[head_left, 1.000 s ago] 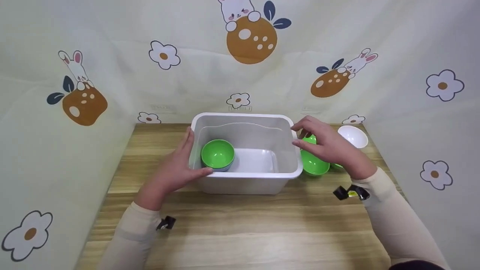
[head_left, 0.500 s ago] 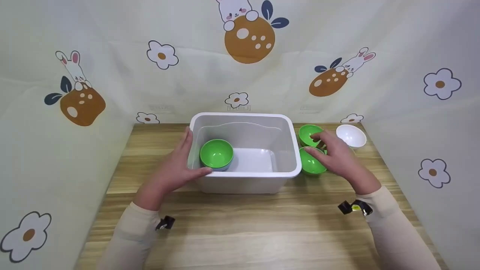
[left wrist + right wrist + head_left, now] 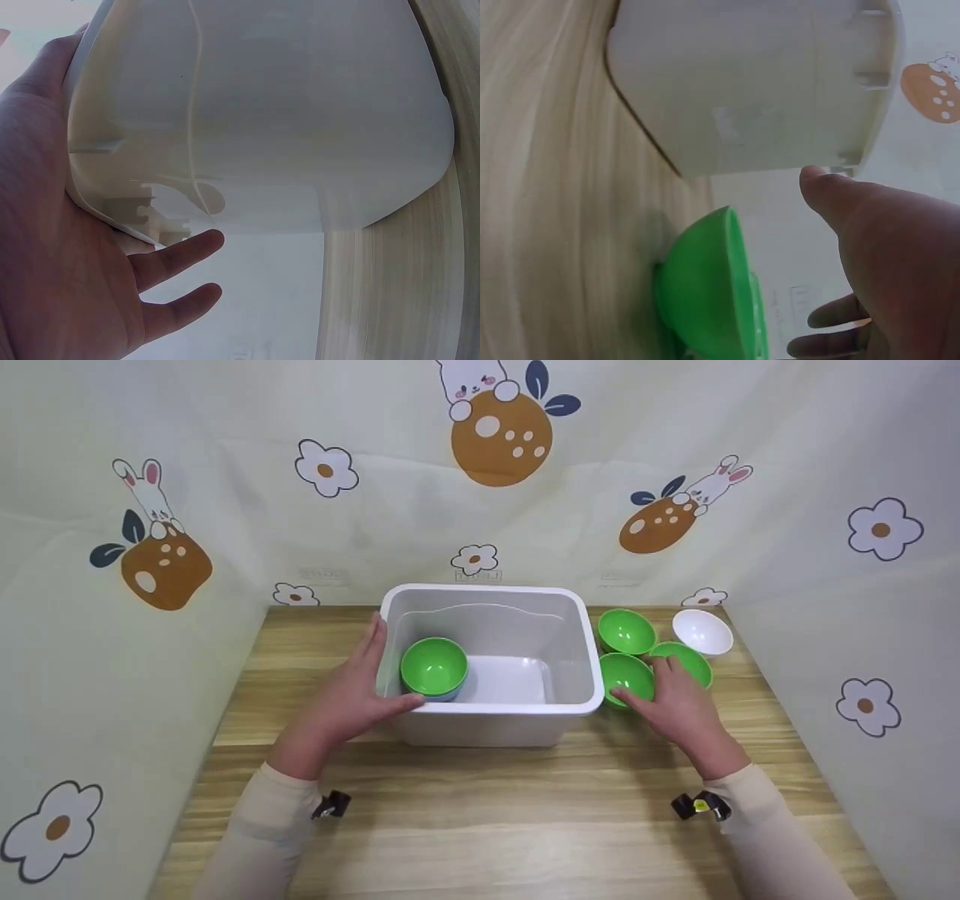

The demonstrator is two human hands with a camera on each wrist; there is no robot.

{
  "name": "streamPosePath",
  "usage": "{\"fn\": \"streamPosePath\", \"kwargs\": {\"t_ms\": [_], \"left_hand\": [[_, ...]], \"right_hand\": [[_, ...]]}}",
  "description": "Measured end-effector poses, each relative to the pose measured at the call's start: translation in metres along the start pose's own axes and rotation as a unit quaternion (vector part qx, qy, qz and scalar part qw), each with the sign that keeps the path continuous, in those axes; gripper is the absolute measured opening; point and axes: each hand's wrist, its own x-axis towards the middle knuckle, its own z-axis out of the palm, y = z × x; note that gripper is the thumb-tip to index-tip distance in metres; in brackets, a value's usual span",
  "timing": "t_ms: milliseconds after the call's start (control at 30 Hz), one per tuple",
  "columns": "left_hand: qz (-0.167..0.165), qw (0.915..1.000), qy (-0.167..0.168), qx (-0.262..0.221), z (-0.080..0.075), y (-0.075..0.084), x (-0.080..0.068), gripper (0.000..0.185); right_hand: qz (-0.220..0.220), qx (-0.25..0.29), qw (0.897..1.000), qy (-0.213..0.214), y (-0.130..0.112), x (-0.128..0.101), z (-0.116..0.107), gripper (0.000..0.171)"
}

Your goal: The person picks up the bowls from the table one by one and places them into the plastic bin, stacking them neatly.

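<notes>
My left hand (image 3: pixel 351 690) rests on the near left corner of a white plastic tub (image 3: pixel 499 710), its thumb along the front rim and its fingers straight up the left side. The left wrist view shows two fingers of it extended free of the wall. Inside the tub, at the left, sits a green bowl (image 3: pixel 435 664) with something blue showing beneath. My right hand (image 3: pixel 679 709) hovers over a near green bowl (image 3: pixel 628 671) beside the tub, thumb spread from loosely bent fingers. In the right wrist view that green bowl (image 3: pixel 705 285) stands apart from the hand.
Another green bowl (image 3: pixel 626 630) stands behind the near one, and a third green bowl (image 3: pixel 688 661) is partly hidden by my right hand. A white bowl (image 3: pixel 703 631) is at the back right. Printed cloth walls (image 3: pixel 375 540) close in the wooden table (image 3: pixel 480 817).
My right hand has moved from the tub's right rim toward me and right, down over the near green bowl, uncovering the back green bowl. The left hand stays at the tub's corner.
</notes>
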Motion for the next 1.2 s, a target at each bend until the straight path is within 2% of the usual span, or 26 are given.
{"fn": "streamPosePath", "kwargs": {"t_ms": [200, 533, 833, 1200], "left_hand": [[0.001, 1.0000, 0.002, 0.003, 0.000, 0.000, 0.000, 0.143], [0.008, 0.9999, 0.012, 0.001, 0.001, 0.000, 0.001, 0.140], [0.006, 0.9999, 0.010, 0.003, 0.000, 0.001, 0.000, 0.139], [0.005, 0.9999, 0.011, -0.006, 0.000, 0.001, -0.001, 0.138]], "right_hand": [[0.027, -0.038, 0.999, 0.012, 0.003, -0.005, 0.014, 0.100], [0.075, -0.033, 0.997, 0.014, 0.003, -0.006, 0.029, 0.112], [0.066, -0.046, 0.996, 0.031, -0.005, -0.003, 0.041, 0.099], [0.062, -0.040, 0.996, 0.057, -0.008, 0.001, 0.054, 0.098]]}}
